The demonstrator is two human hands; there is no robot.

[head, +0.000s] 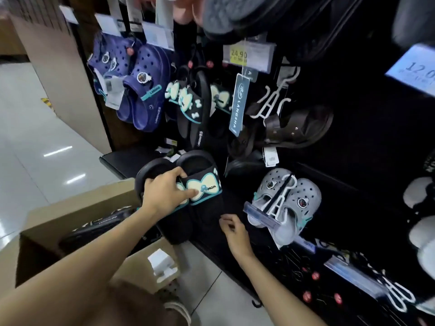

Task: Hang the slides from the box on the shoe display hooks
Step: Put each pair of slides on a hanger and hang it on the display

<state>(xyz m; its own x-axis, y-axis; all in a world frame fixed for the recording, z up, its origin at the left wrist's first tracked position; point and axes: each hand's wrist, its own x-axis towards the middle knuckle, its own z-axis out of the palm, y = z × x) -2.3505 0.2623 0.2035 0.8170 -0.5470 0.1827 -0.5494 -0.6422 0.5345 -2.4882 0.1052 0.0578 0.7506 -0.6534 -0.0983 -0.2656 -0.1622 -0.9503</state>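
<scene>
My left hand [164,194] grips a pair of black slides [200,184] with pale bow shapes and teal trim, held sole to the rack above the cardboard box [77,215]. My right hand [233,231] sits just right of the slides' toe end, fingers curled near their lower edge; whether it pinches anything is hard to see. More dark slides [101,225] lie inside the box. A matching pair of black bow slides [193,107] hangs on the display above.
Navy clogs [138,90] hang at upper left, brown sandals [294,128] at right, grey clogs [284,203] on a white hanger beside my right hand. Price tags and a Langsha tag [239,104] dangle above. Bare hooks with red tips [315,276] stick out lower right. Tiled floor lies left.
</scene>
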